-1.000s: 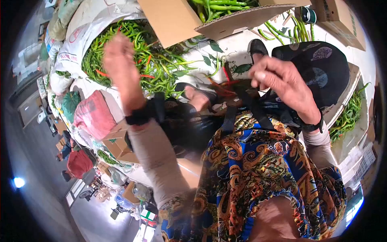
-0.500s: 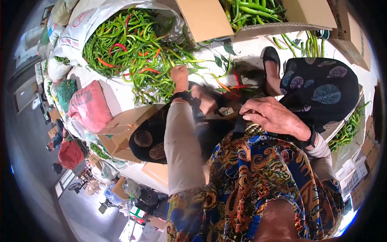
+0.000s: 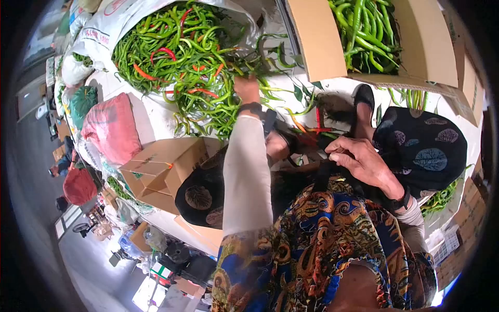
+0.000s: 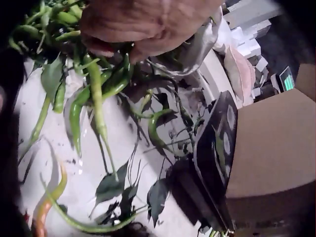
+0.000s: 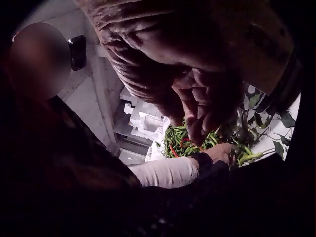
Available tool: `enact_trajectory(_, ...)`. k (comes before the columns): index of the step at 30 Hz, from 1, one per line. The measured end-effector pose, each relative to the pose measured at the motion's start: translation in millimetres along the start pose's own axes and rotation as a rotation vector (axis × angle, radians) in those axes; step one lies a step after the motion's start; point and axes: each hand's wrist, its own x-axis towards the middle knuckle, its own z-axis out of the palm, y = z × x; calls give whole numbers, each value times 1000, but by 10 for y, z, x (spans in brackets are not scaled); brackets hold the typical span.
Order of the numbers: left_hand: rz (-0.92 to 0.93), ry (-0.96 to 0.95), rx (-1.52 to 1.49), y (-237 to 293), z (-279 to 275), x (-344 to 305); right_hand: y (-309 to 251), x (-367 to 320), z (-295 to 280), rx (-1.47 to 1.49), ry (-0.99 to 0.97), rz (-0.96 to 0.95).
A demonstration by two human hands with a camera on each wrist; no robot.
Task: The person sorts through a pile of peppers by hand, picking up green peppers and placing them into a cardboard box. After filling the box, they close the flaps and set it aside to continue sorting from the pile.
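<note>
Green chili peppers with some red ones [image 3: 171,57] spill from a white sack. At the right edge of this heap, my left hand [image 3: 247,89] has its fingers curled down among the peppers. In the left wrist view that hand [image 4: 148,24] grips green peppers [image 4: 123,76], partly hidden under its fingers. My right hand [image 3: 364,164] hangs above the lap, fingers loosely curled and thumb near them, with nothing visible in it. The right wrist view shows its bent fingers [image 5: 197,106] in shadow.
An open cardboard box [image 3: 325,41] of green peppers stands at the top right. Loose red peppers [image 3: 318,117] and leaves lie between the feet. Another box [image 3: 156,174] and a pink sack [image 3: 112,130] are at the left.
My left hand has come from above the heap to its right edge and down among the peppers. My right hand has lowered towards the lap. The head view has shifted.
</note>
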Motion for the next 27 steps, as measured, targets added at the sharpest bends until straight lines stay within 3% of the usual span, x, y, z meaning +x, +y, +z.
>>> enact_trajectory(1,16,-150,-159,-224,84,153,-45,-1,-3,-7,-2,-7)
enact_trajectory(2,430,-22,130,-553,268,367,-79,19,-6,4,3,-7)
enact_trajectory(3,430,-15,132,-549,100,470,-107,36,5,18,7,-4)
enact_trajectory(5,1005,-393,407,-490,-323,622,-133,96,34,20,11,6)
enact_trajectory(6,747,-676,163,-295,-503,706,-136,119,56,9,22,-8)
enact_trajectory(7,743,-677,165,-24,-829,744,-137,126,82,0,29,-18)
enact_trajectory(9,610,-1133,-193,384,-1464,811,-126,154,75,-24,32,-14)
enact_trajectory(10,605,-1132,-186,293,-1532,904,-114,162,90,-41,34,-6)
enact_trajectory(12,1664,-932,251,157,-1575,1104,-48,193,107,-36,37,-20)
enact_trajectory(13,1661,-931,253,145,-1661,1004,-11,204,117,-35,42,-26)
enact_trajectory(15,890,-1119,21,70,-1875,608,20,219,135,-42,42,-27)
enact_trajectory(18,476,-1121,67,253,-1855,77,82,259,170,2,18,65)
enact_trajectory(21,170,-1086,-224,283,-1656,-209,199,373,182,0,13,54)
enact_trajectory(22,166,-1083,-235,387,-1612,-266,160,445,181,129,23,108)
enact_trajectory(24,466,-1064,-259,607,-1559,-399,180,637,214,369,25,161)
enact_trajectory(25,429,-1131,-401,682,-1501,-480,145,727,262,440,57,112)
enact_trajectory(27,535,-1246,-355,876,-1491,-582,181,1039,428,653,119,149)
